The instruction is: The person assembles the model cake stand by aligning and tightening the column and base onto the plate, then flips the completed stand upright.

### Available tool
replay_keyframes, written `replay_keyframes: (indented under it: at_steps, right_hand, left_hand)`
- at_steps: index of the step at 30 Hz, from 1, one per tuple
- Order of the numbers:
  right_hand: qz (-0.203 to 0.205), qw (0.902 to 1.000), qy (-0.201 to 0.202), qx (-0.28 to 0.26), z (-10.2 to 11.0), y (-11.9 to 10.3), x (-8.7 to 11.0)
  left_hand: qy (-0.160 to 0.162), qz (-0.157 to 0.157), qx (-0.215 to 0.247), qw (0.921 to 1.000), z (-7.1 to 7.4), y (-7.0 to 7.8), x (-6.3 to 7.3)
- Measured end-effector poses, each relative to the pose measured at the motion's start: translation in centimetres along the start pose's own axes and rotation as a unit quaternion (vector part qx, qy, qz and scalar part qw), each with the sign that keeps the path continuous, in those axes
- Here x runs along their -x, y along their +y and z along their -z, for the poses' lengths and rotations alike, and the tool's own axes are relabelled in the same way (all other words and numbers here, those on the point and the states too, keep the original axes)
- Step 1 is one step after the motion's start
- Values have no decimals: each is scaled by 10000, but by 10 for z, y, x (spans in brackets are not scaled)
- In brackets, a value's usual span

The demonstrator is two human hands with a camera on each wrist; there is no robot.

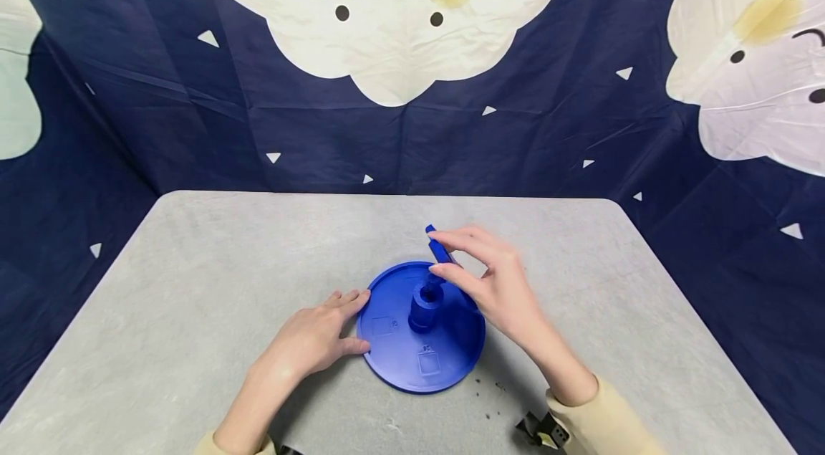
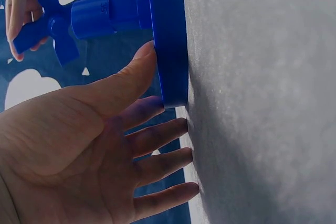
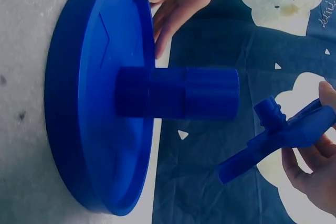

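Disc (image 1: 390,349) with post (image 1: 422,315), left hand (image 1: 314,337) relaxed against rim (image 2: 171,40), right hand (image 1: 505,284) pinching bladed piece (image 3: 294,136)

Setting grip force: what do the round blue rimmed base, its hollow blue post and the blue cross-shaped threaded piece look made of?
Round blue rimmed base: likely rigid plastic, satin; even colour, soft sheen.
Hollow blue cylindrical post: probably the same plastic, satin; matching colour, clean edges.
Blue cross-shaped piece, in the right hand: likely satin plastic too; matching colour, moulded-looking threaded stub. Exact polymer unclear.
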State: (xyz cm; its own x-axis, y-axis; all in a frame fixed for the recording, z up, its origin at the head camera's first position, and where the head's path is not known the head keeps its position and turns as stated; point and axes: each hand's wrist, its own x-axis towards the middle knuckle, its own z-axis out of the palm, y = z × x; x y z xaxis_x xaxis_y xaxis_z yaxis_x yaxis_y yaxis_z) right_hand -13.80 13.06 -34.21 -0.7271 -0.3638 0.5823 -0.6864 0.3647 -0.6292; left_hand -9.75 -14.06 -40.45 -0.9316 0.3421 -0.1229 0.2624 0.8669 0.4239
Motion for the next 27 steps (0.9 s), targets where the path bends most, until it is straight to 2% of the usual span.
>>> replay_keyframes:
  at_steps: [6, 12, 20, 27]
  right_hand:
    - [464, 9975, -436, 299, -7, -3, 3]
    - [967, 9888, -712, 889, -11, -5, 5]
    - [1662, 9693, -919, 1559, -15, -4, 7]
    - [1947, 9531, -1166, 2001, -18, -5, 8]
  left_hand:
    - [-45, 43, -14, 10000, 0, 1, -1]
    - [-71, 73, -30, 9999, 0, 1, -2]
    - [-31, 49, -29, 10000, 1, 0, -2]
    - [-27, 52, -26, 10000, 1, 0, -2]
